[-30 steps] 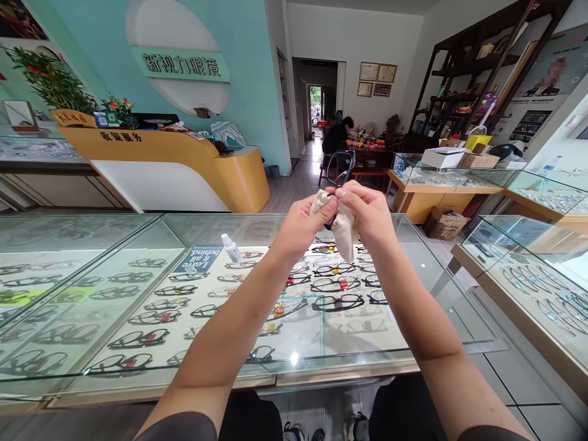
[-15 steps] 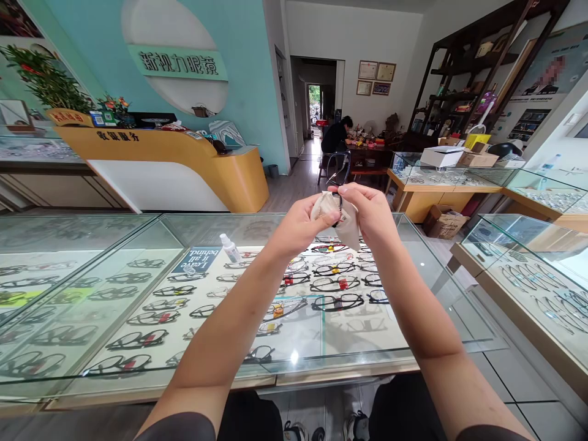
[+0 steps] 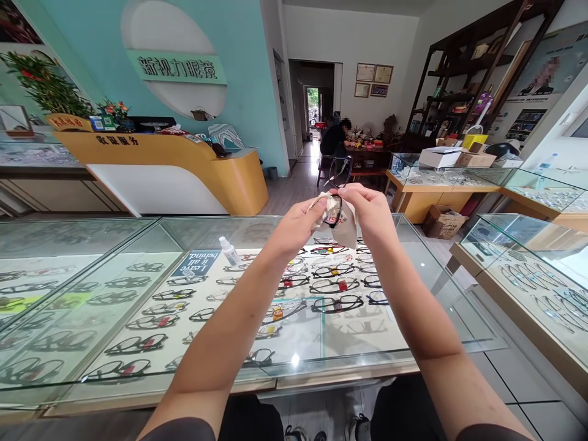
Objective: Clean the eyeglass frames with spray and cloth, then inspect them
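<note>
Left hand (image 3: 294,228) presses a crumpled cream cloth (image 3: 340,222) to dark-rimmed glasses (image 3: 337,190).
Right hand (image 3: 370,211) pinches the thin frame above the glass-topped bench (image 3: 413,288).

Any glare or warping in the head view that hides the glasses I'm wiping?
Head view: glasses and cloth sharp between left hand and right hand; lamp glare only on the display case glass; wide-angle bending at edges.

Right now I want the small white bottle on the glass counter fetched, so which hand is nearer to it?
Left. The left hand is raised just right of the bottle, pinching the cloth around the glasses; the right hand is farther right.
</note>
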Available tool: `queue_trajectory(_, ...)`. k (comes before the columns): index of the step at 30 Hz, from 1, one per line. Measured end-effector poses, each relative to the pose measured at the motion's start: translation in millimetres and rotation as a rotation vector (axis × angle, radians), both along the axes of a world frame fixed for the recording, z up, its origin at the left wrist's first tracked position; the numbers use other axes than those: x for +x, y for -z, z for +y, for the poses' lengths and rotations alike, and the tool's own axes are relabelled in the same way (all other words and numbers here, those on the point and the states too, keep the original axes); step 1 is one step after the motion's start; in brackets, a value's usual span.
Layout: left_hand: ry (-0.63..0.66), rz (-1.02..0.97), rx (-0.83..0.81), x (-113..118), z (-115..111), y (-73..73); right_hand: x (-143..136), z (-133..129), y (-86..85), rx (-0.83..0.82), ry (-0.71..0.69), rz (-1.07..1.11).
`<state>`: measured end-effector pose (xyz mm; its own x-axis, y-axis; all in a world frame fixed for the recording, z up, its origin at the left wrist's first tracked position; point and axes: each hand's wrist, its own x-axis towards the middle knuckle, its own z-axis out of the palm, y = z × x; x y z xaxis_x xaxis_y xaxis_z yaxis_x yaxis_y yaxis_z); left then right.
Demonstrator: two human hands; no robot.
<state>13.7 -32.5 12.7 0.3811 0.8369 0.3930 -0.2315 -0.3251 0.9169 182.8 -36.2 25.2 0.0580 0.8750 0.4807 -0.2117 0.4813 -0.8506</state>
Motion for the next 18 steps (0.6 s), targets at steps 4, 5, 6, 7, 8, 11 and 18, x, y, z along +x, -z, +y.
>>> queue_trajectory(4,-0.037,-0.074,-0.05,-2,9,4.2,7,5,1.1,-0.028,0.058,0.035)
queue_trajectory(5,-0.063,-0.108,-0.075,-3,11,4.5,10,6,0.6,-0.039,0.082,0.048)
queue_trajectory(6,-0.094,-0.144,-0.102,-4,12,4.2,14,7,-0.3,-0.045,0.113,0.063)
queue_trajectory(7,-0.127,-0.176,-0.127,-6,14,3.3,17,7,-1.6,-0.047,0.146,0.081)
queue_trajectory(8,-0.157,-0.2,-0.149,-7,15,2.1,21,7,-3.1,-0.044,0.178,0.1)
queue_trajectory(11,-0.239,-0.262,-0.189,-14,18,-2.8,32,5,-8.0,-0.012,0.23,0.144)
queue_trajectory(18,-0.369,-0.451,-0.264,-38,23,-16.9,48,8,-11.1,0.132,0.376,0.128)
